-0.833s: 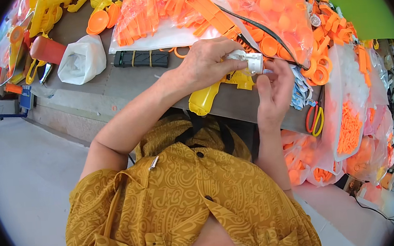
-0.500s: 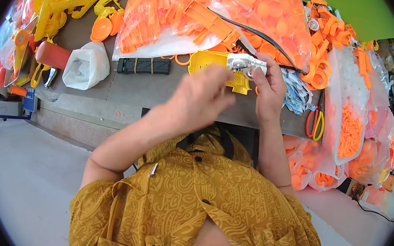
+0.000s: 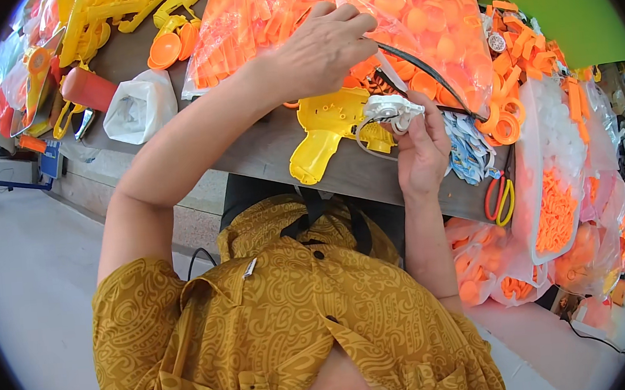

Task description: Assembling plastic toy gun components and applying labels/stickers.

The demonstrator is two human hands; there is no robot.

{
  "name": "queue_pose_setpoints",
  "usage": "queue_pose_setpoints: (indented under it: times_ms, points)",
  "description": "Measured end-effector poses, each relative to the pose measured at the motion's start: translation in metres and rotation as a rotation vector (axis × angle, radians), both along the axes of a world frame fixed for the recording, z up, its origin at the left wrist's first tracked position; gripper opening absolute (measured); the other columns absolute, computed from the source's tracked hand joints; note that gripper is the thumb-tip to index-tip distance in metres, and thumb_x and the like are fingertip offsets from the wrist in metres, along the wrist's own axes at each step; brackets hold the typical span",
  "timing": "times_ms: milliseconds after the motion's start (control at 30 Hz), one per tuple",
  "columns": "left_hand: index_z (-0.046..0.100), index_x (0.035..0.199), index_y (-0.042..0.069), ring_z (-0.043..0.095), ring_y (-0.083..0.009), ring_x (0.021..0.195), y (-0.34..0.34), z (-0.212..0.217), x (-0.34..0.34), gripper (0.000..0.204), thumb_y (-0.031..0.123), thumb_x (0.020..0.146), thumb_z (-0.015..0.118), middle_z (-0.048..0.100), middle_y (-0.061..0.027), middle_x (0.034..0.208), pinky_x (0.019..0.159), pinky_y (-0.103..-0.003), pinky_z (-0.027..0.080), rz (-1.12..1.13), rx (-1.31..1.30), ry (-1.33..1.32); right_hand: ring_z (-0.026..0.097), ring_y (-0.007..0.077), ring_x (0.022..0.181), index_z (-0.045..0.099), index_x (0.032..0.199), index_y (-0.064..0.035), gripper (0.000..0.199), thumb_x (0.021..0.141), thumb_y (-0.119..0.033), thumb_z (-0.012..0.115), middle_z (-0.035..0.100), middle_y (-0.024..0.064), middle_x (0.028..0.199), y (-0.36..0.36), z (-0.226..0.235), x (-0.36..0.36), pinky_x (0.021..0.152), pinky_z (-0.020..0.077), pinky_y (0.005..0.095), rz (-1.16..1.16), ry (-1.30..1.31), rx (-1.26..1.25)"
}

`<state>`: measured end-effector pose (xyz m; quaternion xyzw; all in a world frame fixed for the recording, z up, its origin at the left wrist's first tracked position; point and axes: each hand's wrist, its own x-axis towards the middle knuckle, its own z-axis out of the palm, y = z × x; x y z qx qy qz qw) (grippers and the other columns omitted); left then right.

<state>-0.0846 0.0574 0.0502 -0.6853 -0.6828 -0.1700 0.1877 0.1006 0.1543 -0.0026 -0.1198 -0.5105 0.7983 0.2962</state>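
My right hand (image 3: 423,137) pinches a white plastic gear housing (image 3: 393,112) between thumb and fingers. A thin, pale, curved strand (image 3: 360,140) hangs from the housing. Behind and left of it, on the table, lies a yellow toy gun shell half (image 3: 320,131) with its handle toward me. My left hand (image 3: 333,48) is raised farther off, over the orange parts, with its fingers curled together; whatever they hold is hidden. Close to its fingertips a black cable (image 3: 428,70) arcs away to the right.
Bagged orange parts (image 3: 239,38) fill the back of the table. A white open bag (image 3: 140,110) and a red bottle (image 3: 87,88) stand at left. Small blue-and-white packets (image 3: 468,148), scissors (image 3: 505,200) and a translucent tub (image 3: 550,196) of small orange pieces are at right.
My left hand has moved away from the white housing, up and toward the back over the orange parts. The right hand still holds the housing, slightly lower. More of the yellow shell shows.
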Motion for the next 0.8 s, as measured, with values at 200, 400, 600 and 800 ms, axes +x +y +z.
queue_pose_setpoints:
  times_ms: [200, 400, 600, 800]
  points:
    - [0.052, 0.088, 0.001, 0.049, -0.0234, 0.089, -0.024, 0.024, 0.009, 0.024, 0.003, 0.065, 0.056, 0.05, -0.0081, 0.089, 0.073, -0.034, 0.04, -0.061, 0.021, 0.054, 0.056, 0.0195, 0.092, 0.042, 0.117, 0.0024, 0.033, 0.088, -0.014, 0.045, 0.053, 0.0119, 0.106, -0.006, -0.001, -0.001, 0.077, 0.0488, 0.0347, -0.041, 0.053, -0.072]
    - [0.046, 0.094, -0.002, 0.055, -0.0326, 0.074, -0.067, 0.026, 0.037, 0.028, 0.002, 0.066, 0.052, 0.053, -0.0164, 0.078, 0.066, -0.04, 0.044, 0.134, -0.242, -0.313, 0.058, 0.0179, 0.085, 0.045, 0.115, 0.0016, 0.03, 0.088, -0.012, 0.045, 0.056, 0.0108, 0.1, -0.008, -0.004, -0.002, 0.073, 0.0503, 0.032, -0.079, 0.023, -0.044]
    - [0.039, 0.117, 0.006, 0.056, -0.034, 0.082, -0.076, 0.016, 0.054, 0.05, 0.009, 0.072, 0.059, 0.056, -0.017, 0.096, 0.072, -0.037, 0.045, 0.143, -0.228, -0.884, 0.056, 0.0124, 0.082, 0.047, 0.113, 0.0019, 0.031, 0.084, -0.006, 0.053, 0.056, 0.0076, 0.096, -0.012, -0.012, -0.006, 0.07, 0.051, 0.0264, -0.213, -0.132, 0.285]
    - [0.05, 0.106, 0.004, 0.057, -0.0293, 0.076, -0.073, 0.007, 0.057, 0.032, 0.009, 0.076, 0.058, 0.056, -0.015, 0.088, 0.067, -0.033, 0.045, 0.101, -0.155, -0.811, 0.056, 0.0117, 0.082, 0.047, 0.113, 0.002, 0.031, 0.083, -0.006, 0.053, 0.056, 0.0076, 0.095, -0.015, -0.007, -0.007, 0.07, 0.0511, 0.0263, -0.203, -0.123, 0.267]
